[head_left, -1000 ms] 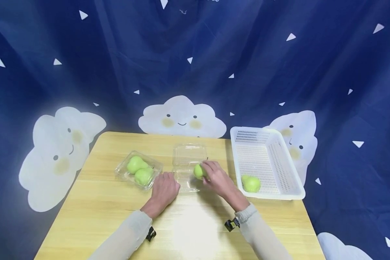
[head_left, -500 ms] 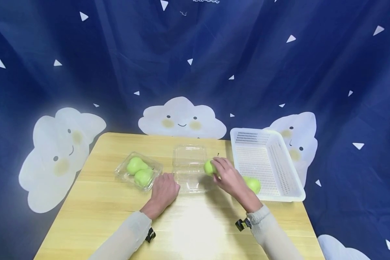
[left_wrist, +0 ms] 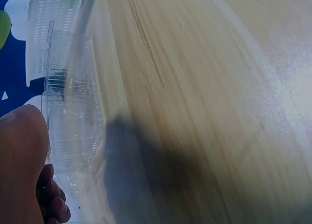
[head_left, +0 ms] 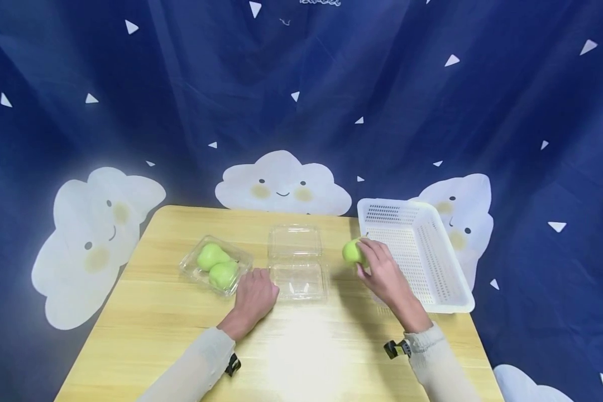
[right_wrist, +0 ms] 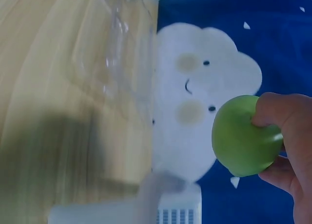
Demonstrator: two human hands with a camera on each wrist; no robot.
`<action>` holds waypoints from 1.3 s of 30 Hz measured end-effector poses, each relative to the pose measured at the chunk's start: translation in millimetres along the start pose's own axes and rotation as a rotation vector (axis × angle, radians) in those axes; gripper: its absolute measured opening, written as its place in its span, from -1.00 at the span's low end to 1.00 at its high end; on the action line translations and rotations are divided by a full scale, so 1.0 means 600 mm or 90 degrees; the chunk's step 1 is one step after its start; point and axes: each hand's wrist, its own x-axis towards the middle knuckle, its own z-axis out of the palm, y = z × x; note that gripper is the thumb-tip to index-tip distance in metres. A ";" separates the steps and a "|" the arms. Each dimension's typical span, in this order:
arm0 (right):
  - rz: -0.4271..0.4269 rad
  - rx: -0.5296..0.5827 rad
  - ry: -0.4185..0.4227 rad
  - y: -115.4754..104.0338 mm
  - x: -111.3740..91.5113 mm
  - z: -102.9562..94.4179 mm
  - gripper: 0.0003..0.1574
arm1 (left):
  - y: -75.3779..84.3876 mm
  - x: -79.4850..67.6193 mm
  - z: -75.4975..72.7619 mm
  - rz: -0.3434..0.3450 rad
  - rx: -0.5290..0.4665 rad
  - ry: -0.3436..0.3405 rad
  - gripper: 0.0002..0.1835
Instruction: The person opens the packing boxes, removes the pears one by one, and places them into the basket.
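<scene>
My right hand (head_left: 384, 273) pinches a green pear (head_left: 353, 252) between thumb and fingers, stem upward, beside the white basket's left rim. In the right wrist view the pear (right_wrist: 243, 136) is held clear of the table. My left hand (head_left: 255, 293) rests on the table with its fingers loosely curled, holding nothing. To its right lies a clear plastic clamshell box (head_left: 300, 281), unfolded, with nothing inside. To its left, close to the knuckles, another clear box (head_left: 188, 262) contains two green pears (head_left: 218, 265).
A white perforated basket (head_left: 454, 273) stands at the table's right; my right hand and forearm cover its near left corner. Behind the wooden table (head_left: 181, 357) hangs a dark blue curtain (head_left: 301, 72) with cloud prints.
My right hand has carried the pear out of the unfolded box and rightward to the basket's edge. The pear in the basket is now hidden behind that hand. My left hand stays put.
</scene>
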 end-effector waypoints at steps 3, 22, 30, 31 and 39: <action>0.009 -0.012 0.030 0.020 -0.009 -0.007 -0.31 | 0.001 0.001 -0.004 0.004 0.010 0.021 -0.77; 0.104 -0.025 0.051 0.092 -0.077 -0.043 -0.34 | 0.000 -0.001 0.007 0.026 0.051 0.023 -0.79; 0.154 -0.026 0.036 0.118 -0.099 -0.058 -0.32 | -0.002 -0.003 0.007 0.033 0.065 0.018 -0.79; 0.158 -0.025 0.034 0.121 -0.101 -0.059 -0.32 | -0.002 -0.003 0.007 0.033 0.065 0.029 -0.79; 0.173 -0.027 0.008 0.148 -0.126 -0.070 -0.35 | -0.001 -0.001 0.005 0.017 0.040 0.061 -0.76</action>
